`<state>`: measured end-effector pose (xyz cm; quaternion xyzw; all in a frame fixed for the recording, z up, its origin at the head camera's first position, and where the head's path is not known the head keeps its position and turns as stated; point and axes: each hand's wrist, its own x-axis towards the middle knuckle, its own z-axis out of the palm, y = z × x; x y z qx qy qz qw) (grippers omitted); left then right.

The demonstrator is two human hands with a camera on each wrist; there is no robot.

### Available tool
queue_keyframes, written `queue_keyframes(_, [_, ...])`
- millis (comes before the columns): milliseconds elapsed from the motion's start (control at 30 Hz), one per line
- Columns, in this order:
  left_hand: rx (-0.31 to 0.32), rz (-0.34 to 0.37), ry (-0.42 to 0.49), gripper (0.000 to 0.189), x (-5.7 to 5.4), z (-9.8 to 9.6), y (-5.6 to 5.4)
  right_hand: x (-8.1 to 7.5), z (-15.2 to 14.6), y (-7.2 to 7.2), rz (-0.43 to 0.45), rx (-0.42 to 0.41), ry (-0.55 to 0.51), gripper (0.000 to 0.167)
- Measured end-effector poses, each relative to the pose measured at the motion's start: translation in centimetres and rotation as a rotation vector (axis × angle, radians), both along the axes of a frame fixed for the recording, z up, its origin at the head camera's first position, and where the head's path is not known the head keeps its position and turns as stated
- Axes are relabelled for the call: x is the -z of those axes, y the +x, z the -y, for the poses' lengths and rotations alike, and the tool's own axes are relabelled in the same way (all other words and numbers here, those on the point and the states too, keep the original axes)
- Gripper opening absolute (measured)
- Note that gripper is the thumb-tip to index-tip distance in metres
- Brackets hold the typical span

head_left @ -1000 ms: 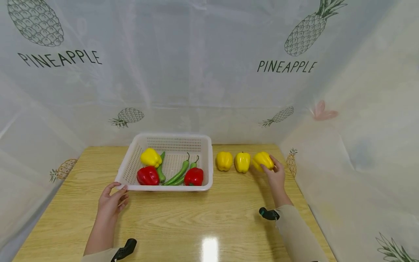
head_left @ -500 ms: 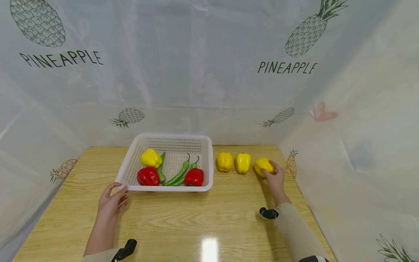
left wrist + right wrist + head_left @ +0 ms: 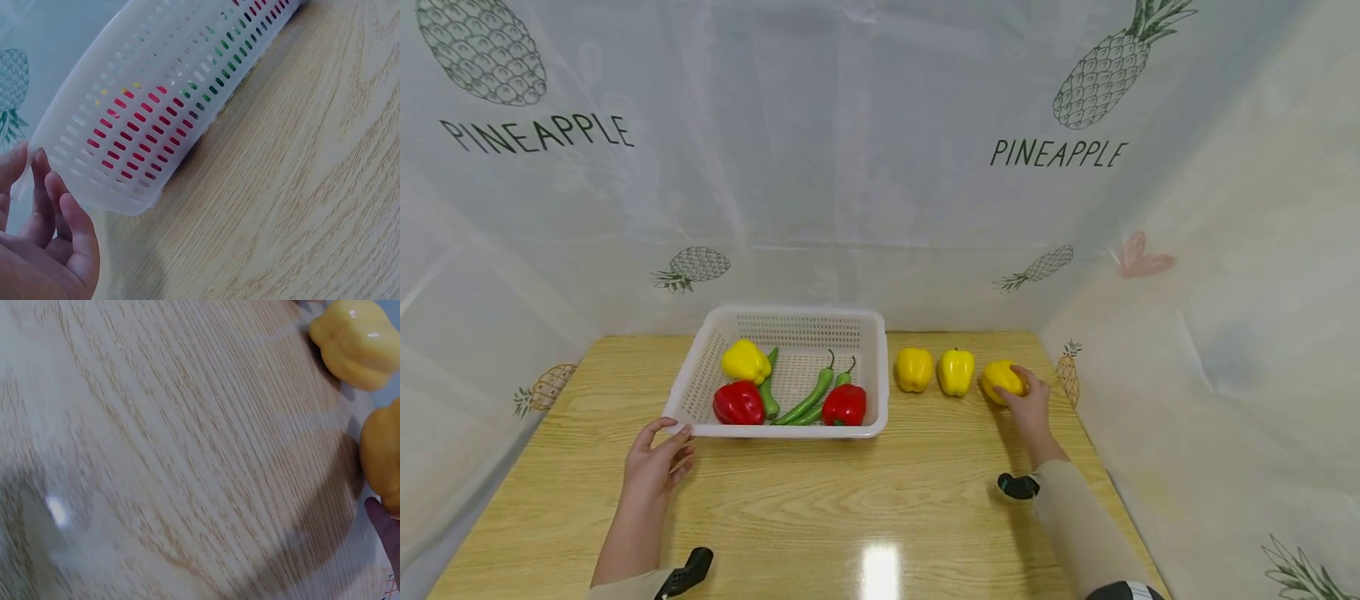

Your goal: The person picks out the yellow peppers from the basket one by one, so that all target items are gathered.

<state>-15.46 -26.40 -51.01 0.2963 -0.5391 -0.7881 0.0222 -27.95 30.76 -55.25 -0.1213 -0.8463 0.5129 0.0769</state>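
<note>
My left hand pinches the front-left corner of a white plastic basket between thumb and fingers. In the left wrist view, the basket's slotted wall rises beside the curled fingers. At the right end of a row, my right hand grips a yellow bell pepper, thumb on its near side. Two more yellow bell peppers, one by the basket and one in the middle, stand on the table. Only a fingertip against the held pepper shows in the right wrist view.
Inside the basket lie a yellow bell pepper, a red bell pepper at left, another red bell pepper at right, and several green chili peppers. Pineapple-printed sheeting hangs behind the wooden table and along its sides.
My right hand has brought its yellow bell pepper down and slightly nearer, to the row's right end, then held almost still. The left hand and basket have stayed put.
</note>
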Motion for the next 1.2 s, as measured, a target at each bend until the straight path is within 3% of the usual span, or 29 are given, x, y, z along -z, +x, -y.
queue_keyframes(400, [-0.003, 0.003, 0.007, 0.025, -0.1, 0.0, 0.0, -0.6, -0.5, -1.1, 0.044, -0.068, 0.054, 0.064])
queue_keyframes(1200, [0.016, -0.008, -0.018, 0.027, 0.4, 0.2, 0.0, -0.9, -0.6, -2.8, 0.086, -0.095, 0.011, 0.07])
